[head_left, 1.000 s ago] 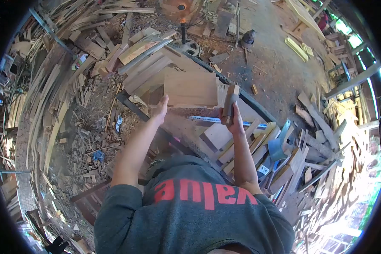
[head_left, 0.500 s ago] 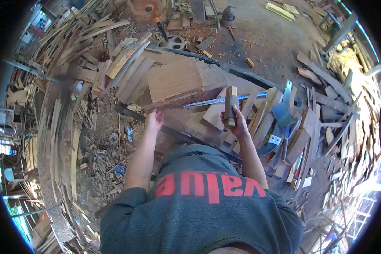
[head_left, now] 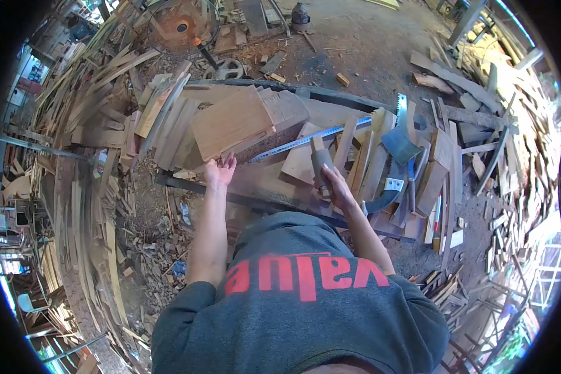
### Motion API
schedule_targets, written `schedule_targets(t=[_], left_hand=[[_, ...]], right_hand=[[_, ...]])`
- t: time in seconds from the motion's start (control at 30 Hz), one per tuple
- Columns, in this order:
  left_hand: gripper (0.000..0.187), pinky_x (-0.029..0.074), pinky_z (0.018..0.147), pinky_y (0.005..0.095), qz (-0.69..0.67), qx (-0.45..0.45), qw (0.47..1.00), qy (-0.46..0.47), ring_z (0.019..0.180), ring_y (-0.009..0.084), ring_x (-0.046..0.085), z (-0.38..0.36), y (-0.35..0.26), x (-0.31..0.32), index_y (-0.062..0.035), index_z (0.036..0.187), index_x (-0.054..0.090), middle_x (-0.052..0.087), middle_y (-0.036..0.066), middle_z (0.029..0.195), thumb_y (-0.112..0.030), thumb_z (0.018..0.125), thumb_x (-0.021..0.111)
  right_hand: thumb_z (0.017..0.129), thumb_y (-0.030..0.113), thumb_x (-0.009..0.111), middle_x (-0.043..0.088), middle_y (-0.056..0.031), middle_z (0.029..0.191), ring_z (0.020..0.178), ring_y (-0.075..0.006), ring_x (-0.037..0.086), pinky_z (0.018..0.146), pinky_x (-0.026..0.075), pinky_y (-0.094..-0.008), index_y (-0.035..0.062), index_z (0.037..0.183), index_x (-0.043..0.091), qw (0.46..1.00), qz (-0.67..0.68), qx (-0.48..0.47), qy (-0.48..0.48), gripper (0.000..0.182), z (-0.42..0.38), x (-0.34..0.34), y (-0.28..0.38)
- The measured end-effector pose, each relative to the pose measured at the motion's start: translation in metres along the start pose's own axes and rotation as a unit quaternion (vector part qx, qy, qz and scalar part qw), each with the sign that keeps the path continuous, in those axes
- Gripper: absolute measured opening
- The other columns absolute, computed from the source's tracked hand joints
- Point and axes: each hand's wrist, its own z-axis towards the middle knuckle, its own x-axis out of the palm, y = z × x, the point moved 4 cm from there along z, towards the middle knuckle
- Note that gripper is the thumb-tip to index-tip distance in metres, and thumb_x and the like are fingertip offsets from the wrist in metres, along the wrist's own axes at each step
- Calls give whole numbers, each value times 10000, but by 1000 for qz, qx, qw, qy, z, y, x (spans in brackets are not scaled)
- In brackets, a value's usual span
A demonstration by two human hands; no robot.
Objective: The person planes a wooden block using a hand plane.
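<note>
My left hand (head_left: 220,173) is open with fingers spread, its fingertips at the near edge of a flat wooden board (head_left: 230,124). In my right hand (head_left: 340,189) is a wooden block with a dark grey, sandpaper-like wrap (head_left: 320,167); its bare wood end points away from me. Beyond the block, a long blue-white measuring strip (head_left: 311,138) lies slantwise across the bench. To the right, a handsaw (head_left: 402,112) with a dark curved handle rests on wood pieces, partly covered by a curved blue-grey sheet (head_left: 400,147).
The low bench has a dark frame edge (head_left: 243,198) in front of me. Wooden strips (head_left: 364,159) lie on its right side, more boards (head_left: 174,131) on its left. A fan (head_left: 182,28) stands beyond. Scrap wood (head_left: 162,243) litters the ground, and timber piles (head_left: 87,206) flank both sides.
My left hand has reached forward to the board's edge, fingers now spread. The wrapped block in my right hand has tilted and come a little nearer. The whole view has shifted.
</note>
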Motion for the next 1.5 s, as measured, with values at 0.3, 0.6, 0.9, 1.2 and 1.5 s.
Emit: schedule_targets(t=[0.3,0.6,0.9,1.2,1.5], left_hand=[[397,477,959,477,271,267,911,-163,1119,294,573,-65,-39,9,-11,1244,570,555,103,1176,-351,1048,511],[316,428,1007,444,705,562,415,123,1156,354,555,-92,-46,97,-53,1079,670,617,152,1164,-282,876,749],[647,266,1129,487,731,524,32,437,1405,284,346,-74,-35,96,-147,1373,541,437,63,1470,-297,790,779],[331,214,1161,507,699,402,-245,538,1376,280,406,-96,-6,105,-65,1109,713,564,86,1306,-203,833,595],[434,87,1173,712,565,373,-638,368,1516,308,224,-23,-20,73,-151,1326,667,480,78,1514,-278,932,535]], right_hand=[[927,443,687,644,-92,1086,912,-157,609,797,495,-304,-10,1311,562,986,-136,-51,-82,606,-2,15,2],[919,430,702,632,-115,1189,1031,-177,609,893,484,-306,-25,1366,519,989,-94,-36,-112,663,9,37,-2],[893,437,725,622,-168,1235,1080,-211,614,918,484,-317,-64,1411,471,980,-89,-22,-176,764,-1,48,-19],[870,473,730,631,-189,1239,1096,-233,619,937,485,-343,-48,1449,445,975,-86,-1,-204,829,2,70,-30],[883,480,712,588,-210,1334,1198,-254,584,1011,449,-347,-43,1476,416,974,-50,-42,-217,844,-6,86,-29]])
